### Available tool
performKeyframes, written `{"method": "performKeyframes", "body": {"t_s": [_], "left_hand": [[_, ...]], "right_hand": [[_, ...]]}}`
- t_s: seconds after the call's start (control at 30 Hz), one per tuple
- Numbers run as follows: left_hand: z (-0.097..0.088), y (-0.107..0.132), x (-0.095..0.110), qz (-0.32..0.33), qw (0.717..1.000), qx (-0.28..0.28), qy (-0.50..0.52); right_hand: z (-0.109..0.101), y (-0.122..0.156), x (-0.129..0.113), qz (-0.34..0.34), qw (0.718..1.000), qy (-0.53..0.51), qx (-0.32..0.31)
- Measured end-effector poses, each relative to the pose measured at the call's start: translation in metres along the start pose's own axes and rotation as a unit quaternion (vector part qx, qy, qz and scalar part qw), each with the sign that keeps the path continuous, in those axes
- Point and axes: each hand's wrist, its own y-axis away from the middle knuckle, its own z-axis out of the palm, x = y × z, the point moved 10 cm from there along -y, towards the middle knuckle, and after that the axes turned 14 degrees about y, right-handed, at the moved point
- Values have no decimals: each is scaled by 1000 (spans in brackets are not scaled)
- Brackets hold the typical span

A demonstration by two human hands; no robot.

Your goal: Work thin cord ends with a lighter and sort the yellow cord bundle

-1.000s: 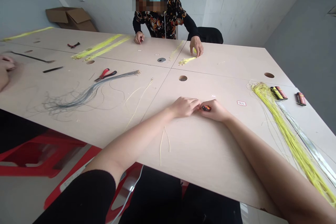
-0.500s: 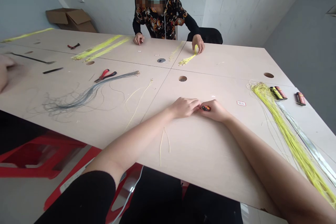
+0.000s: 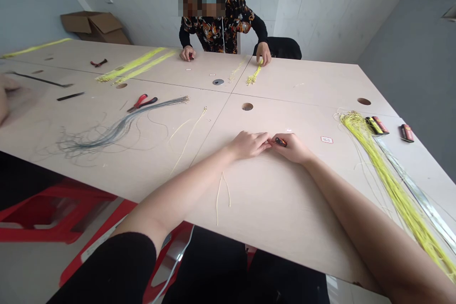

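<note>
Fingers of your right hand [image 3: 291, 148] pinch a small orange-and-black object [image 3: 280, 142] over the surface [image 3: 270, 190], while your left hand [image 3: 249, 145] lies just beside it, loosely curled and holding nothing visible. Red-handled pliers [image 3: 142, 102] and a grey wire bundle [image 3: 121, 126] lie to your left, a yellow wire bundle [image 3: 386, 183] to your right, and a co-worker's hand [image 3: 263, 52] touches a small yellow wire bunch [image 3: 253, 75] across the surface.
</note>
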Motion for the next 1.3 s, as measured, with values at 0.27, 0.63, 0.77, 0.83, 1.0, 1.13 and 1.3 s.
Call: {"method": "performKeyframes", "body": {"t_s": [0.27,0.63,0.77,0.83,1.0,1.13,1.3], "left_hand": [[-1,-1,-1,0,1000,18,19],[-1,-4,1,-16,999,34,31],[-5,-3,-2,-18,998,45,27],[-5,-3,-4,-22,998,45,26],[-6,-2,-8,-43,997,58,23],[-7,-1,-7,-33,997,61,13],[-8,-1,-4,-8,998,62,-4]], "right_hand": [[0,1,3,29,1000,4,-6],[2,2,3,24,1000,2,-13],[1,2,6,33,999,3,-9],[0,1,5,31,999,2,-8],[0,0,5,24,1000,-6,-1],[-1,0,4,20,1000,-7,0],[-1,0,4,20,1000,-12,3]]}}
